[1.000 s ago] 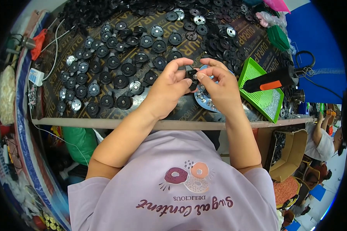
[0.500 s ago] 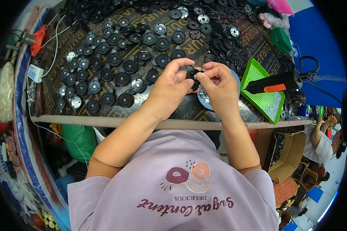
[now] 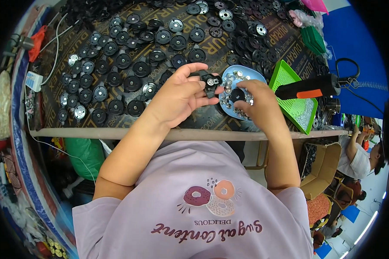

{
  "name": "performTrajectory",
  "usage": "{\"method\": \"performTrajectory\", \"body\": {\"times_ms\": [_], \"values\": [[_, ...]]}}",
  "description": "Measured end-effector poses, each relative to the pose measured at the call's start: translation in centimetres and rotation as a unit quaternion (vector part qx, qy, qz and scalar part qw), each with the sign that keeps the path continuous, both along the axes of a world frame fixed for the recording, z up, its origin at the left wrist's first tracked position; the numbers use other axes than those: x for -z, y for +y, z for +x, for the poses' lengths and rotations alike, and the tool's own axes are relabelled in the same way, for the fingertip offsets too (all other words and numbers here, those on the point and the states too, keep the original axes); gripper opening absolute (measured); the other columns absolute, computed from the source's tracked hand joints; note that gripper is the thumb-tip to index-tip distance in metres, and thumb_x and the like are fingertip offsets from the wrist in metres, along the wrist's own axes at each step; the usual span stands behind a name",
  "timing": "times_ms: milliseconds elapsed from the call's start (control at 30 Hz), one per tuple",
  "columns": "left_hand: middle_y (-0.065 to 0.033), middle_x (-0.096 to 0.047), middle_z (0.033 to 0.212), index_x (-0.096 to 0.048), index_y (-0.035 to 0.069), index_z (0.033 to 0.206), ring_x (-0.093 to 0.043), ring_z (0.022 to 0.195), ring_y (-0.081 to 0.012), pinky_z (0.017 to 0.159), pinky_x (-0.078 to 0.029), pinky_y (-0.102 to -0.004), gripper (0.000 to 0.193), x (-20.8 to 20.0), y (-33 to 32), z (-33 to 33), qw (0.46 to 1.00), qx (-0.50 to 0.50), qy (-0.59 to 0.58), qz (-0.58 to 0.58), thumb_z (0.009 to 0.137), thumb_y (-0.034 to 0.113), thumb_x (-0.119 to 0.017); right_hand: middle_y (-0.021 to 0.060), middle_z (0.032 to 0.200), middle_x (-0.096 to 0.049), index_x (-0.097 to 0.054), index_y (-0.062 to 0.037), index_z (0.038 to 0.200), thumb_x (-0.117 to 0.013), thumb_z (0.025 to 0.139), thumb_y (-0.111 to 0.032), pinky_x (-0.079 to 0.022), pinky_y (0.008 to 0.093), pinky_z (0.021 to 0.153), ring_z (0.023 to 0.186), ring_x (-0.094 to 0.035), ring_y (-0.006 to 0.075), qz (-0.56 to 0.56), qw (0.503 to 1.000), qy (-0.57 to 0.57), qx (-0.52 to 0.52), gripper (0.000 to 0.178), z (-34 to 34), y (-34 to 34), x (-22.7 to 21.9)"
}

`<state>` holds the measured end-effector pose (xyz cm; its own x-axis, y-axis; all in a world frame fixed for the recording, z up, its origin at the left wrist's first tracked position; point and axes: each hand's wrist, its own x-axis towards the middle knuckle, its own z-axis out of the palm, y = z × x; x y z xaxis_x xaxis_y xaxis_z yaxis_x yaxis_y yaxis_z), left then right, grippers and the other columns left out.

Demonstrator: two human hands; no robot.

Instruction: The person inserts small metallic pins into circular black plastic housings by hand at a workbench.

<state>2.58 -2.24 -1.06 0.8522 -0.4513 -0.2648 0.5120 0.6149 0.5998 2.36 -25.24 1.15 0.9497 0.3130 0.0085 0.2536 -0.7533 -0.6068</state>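
Head view: black part [image 3: 211, 82] in left-hand grip [image 3: 183, 96].

Black discs [image 3: 116, 80], pale-blue plate [image 3: 246, 73], bright green tray [image 3: 285, 75].

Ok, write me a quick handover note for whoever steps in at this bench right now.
Left hand: holds a small black part at its fingertips, above the table edge.
Right hand: down on the blue dish of small silver pieces, fingertips on a black disc there.
Rows of black round parts cover the dark mat; many show a silver centre, others look plain black.
A green tray with an orange-and-black power tool across it lies right of the dish.
How many parts are finished cannot be told.
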Motion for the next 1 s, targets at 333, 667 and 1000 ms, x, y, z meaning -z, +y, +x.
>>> {"method": "performTrajectory", "body": {"times_ms": [333,667,1000], "values": [[-0.0134,-0.056,0.118,-0.039,0.002,0.131,-0.061,0.107,-0.0313,0.09,-0.051,-0.0467,0.041,-0.4,0.6,-0.3,1.0,0.006,-0.006,-0.007,0.092,0.004,-0.051,0.0184,0.119,-0.058,-0.048,0.0051,0.129,-0.061,0.089,-0.008,-0.053,0.0345,0.088,0.102,-0.062,0.0237,0.466,0.845,0.256,0.06,0.044,0.2,-0.1,0.6],[-0.012,-0.056,0.123,-0.035,0.002,0.135,-0.062,0.106,-0.0266,0.091,-0.051,-0.043,0.046,0.6,1.1,-0.5,0.999,0.03,-0.03,-0.031,0.092,0.005,-0.052,0.0262,0.126,-0.051,-0.036,0.0078,0.135,-0.059,0.092,-0.017,-0.052,0.0394,0.092,0.109,-0.059,0.0327,0.675,0.631,0.38,-0.037,0.054,0.2,0.9,0.6],[-0.0109,-0.056,0.122,-0.035,0.004,0.137,-0.06,0.107,-0.0228,0.091,-0.051,-0.0405,0.045,0.1,1.0,-0.5,0.998,0.047,-0.026,-0.036,0.093,0.004,-0.048,0.0103,0.115,-0.06,-0.063,-0.0053,0.115,-0.074,0.069,0.004,-0.046,0.0322,0.084,0.101,-0.056,0.0235,0.22,0.972,-0.045,-0.069,0.049,-0.2,4.0,-1.8]]}}
